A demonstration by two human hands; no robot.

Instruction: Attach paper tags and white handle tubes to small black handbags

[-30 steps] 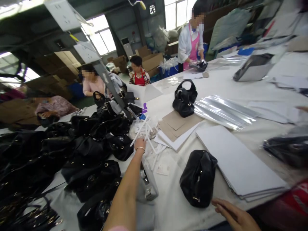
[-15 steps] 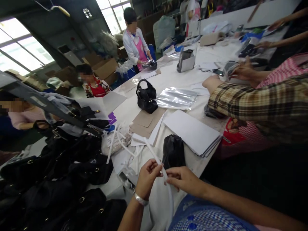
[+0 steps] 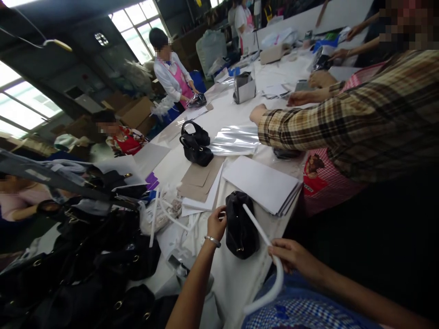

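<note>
A small black handbag point(image 3: 240, 228) lies on the white-covered table in front of me, its zipped top showing. My left hand point(image 3: 216, 224) is at the bag's left side, fingers curled against its edge; the fingertips are partly hidden. Between the closed fingers of my right hand point(image 3: 286, 253) is a long white flexible tube point(image 3: 258, 225), perhaps foam. Its upper end reaches over the bag, while the lower part bends down in front of my blue checked apron.
Stacked white sheets point(image 3: 262, 183) and brown card point(image 3: 200, 178) lie beyond the bag. Further off sit another black handbag point(image 3: 196, 145) and clear plastic sleeves point(image 3: 235, 139). Black bags point(image 3: 85, 256) pile up at left. A co-worker's plaid sleeve point(image 3: 308, 123) reaches in from the right.
My left hand has let go of the white tube and moved to the bag. My right hand has swung the tube rightward; the bag now sits nearer and turned.
</note>
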